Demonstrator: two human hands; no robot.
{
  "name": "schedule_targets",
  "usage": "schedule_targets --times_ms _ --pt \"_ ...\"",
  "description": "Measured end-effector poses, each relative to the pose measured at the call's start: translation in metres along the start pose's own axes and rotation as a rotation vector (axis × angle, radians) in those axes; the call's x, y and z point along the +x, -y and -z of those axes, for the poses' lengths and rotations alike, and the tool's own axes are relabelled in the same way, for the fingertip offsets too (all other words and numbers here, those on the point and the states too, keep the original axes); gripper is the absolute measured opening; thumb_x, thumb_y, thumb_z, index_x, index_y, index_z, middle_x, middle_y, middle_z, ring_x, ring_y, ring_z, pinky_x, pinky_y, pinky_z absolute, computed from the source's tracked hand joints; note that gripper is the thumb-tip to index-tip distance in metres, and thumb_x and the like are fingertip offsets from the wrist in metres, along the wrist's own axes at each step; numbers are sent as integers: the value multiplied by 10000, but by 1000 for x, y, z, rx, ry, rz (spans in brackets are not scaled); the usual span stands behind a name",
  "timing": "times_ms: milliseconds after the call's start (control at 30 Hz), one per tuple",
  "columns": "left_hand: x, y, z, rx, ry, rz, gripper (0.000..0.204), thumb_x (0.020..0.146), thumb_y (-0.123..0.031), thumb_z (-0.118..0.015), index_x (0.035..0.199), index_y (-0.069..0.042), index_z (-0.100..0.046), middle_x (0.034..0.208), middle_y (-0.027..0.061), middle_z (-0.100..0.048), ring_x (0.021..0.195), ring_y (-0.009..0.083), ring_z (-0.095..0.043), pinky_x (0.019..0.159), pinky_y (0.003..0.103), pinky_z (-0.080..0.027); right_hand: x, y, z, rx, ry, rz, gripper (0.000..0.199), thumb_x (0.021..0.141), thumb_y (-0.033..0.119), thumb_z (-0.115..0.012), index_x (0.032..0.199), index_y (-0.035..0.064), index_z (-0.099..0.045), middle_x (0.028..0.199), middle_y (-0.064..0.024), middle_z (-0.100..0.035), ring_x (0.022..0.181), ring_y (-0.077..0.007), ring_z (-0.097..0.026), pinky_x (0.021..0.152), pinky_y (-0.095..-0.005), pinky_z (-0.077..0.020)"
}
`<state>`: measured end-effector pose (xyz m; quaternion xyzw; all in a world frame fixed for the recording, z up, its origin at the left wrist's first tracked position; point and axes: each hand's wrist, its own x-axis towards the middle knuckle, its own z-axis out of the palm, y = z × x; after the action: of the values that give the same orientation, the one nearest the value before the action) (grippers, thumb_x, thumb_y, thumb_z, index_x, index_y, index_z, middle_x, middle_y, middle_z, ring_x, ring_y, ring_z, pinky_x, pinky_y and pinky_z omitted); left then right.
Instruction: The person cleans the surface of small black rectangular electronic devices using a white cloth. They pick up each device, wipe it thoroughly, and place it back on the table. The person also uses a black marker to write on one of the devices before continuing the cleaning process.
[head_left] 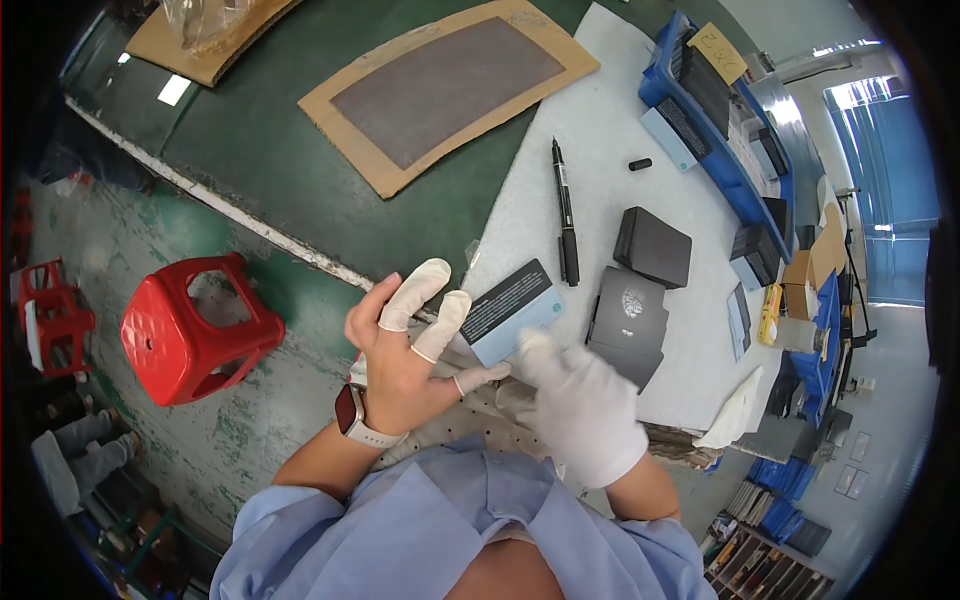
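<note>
My left hand [405,350] has white finger cots on several fingers and a watch on its wrist. Its thumb and a finger pinch a small black and light-blue box [513,312] by the left side, with the printed face up. My right hand [585,410], in a white glove, is at the box's lower right edge; motion smears its fingers, and I cannot tell whether they grip. Just right of the box lie a dark grey box with a silver emblem [628,322] and, above it, a plain dark box [653,247]. An uncapped black marker [566,215] rests beyond the held box.
The marker's cap [640,164] lies on the white table cover [600,110]. At the right stands a blue bin [735,165] with boxes; more boxes [757,255] are nearby. A cardboard sheet with a grey panel [450,90] lies on the green table. A red stool [200,325] is at left.
</note>
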<state>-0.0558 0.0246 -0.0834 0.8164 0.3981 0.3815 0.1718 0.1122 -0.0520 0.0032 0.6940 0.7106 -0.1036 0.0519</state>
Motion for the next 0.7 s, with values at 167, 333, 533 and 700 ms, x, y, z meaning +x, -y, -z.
schedule_targets --times_ms 167,333,533,700 --pt "0 1 -3 2 -3 -7 707 596 -469 -860 1183 -141 -643 1325 117 -540 1221 350 -393 1010 466 -278 -2 3 -3 43 37 94 434 864 200 -574 1292 137 -541 807 -78 -594 656 -240 -618 515 -404 -510" --pt "-2 1 -3 -7 -10 2 714 584 -462 -864 1184 -143 -644 1331 113 -529 1221 349 -394 1007 466 -280 12 3 10 76 110 -206 483 779 260 -685 1233 140 -572 854 -104 -649 724 -330 -645 650 -455 -522" --pt "0 1 -1 -2 -4 -3 713 585 -458 -868 1181 -137 -644 1319 108 -532 1221 349 -395 1005 468 -281 13 0 8 42 25 -59 398 827 227 -620 1202 134 -526 836 -91 -614 659 -274 -624 541 -429 -514" --pt "-1 2 -3 -7 -8 -2 708 589 -454 -867 1181 -135 -644 1321 108 -532 1221 348 -396 1005 469 -280 11 3 6 -23 92 10 370 846 181 -581 1207 129 -514 835 -90 -596 630 -251 -629 485 -399 -515"
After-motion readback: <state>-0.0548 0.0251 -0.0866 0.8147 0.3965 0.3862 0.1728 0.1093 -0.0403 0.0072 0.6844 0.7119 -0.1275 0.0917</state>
